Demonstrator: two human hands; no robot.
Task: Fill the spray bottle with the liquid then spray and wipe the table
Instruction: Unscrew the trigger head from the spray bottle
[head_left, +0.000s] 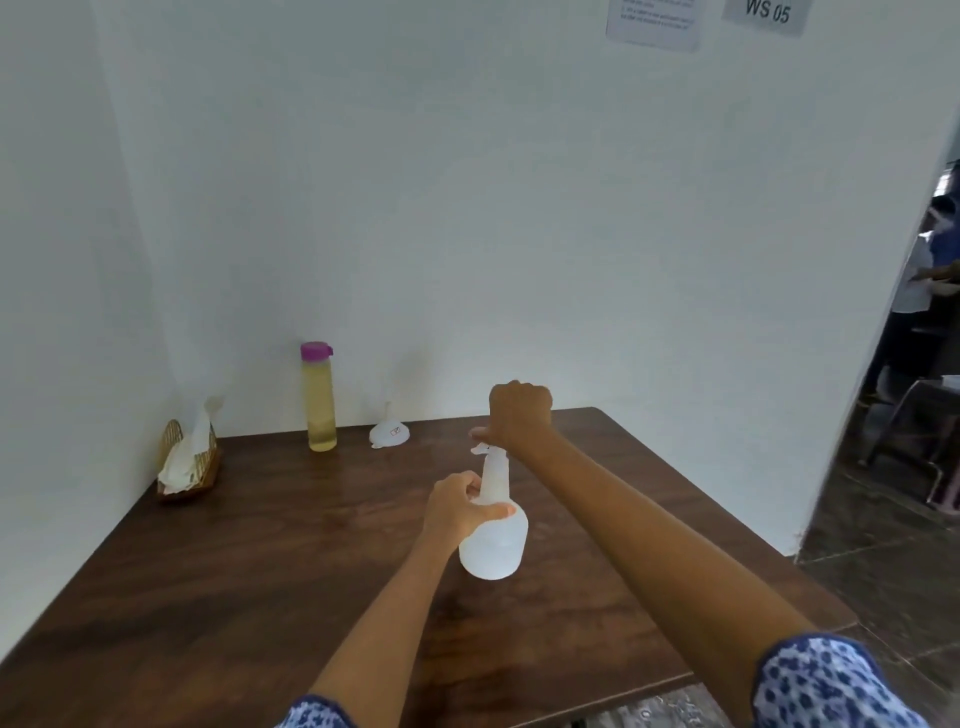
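Nearest the camera, two blue-and-white patterned sleeves (831, 680) are cut off by the bottom edge. The white spray bottle (493, 545) is stood upright on the wooden table (260, 571), approx. mid-table. Its neck is gripped by the left hand (460, 506), fingers curled round it w/ the thumb laid across the shoulder. The trigger head is mostly hidden under the right hand (519, 413), which is closed over the top of it; only the nozzle tip is seen poking out to the left. The bottle's wall is translucent but washed out, so whether any liquid is inside cannot be told.

Further back, near the wall, a white funnel (389, 431) is laid mouth-down w/ its spout up; a small red mark on it is too blurred to be read. Just left of it a tall clear bottle (319, 400) w/ a purple lid is stood, filled nearly to the top w/ pale yellow liquid. At the far left corner a wicker holder (189, 467) is packed w/ white tissues.

On the wall, a sign (769, 13) reading "WS 05" is cropped at the top; the sheet beside it is illegible. At the right edge, a person in a doorway is partly hidden.
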